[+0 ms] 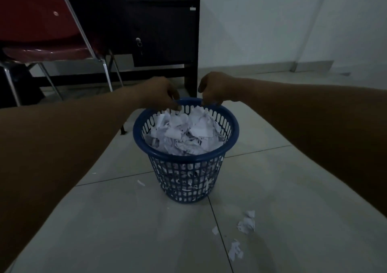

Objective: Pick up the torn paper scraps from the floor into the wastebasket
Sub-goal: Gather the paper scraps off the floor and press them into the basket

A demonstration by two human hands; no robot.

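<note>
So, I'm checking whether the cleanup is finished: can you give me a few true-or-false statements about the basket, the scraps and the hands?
1. The blue wastebasket lies tipped on its side. False: it stands upright on the floor.
2. Torn paper is heaped inside the basket near its rim. True.
3. No scraps remain on the floor. False: several scraps lie on the tiles, in front and to the right of the basket.
4. Both the left hand and the right hand are at the basket's far rim. True.
5. A red chair stands behind, to the left. True.
</note>
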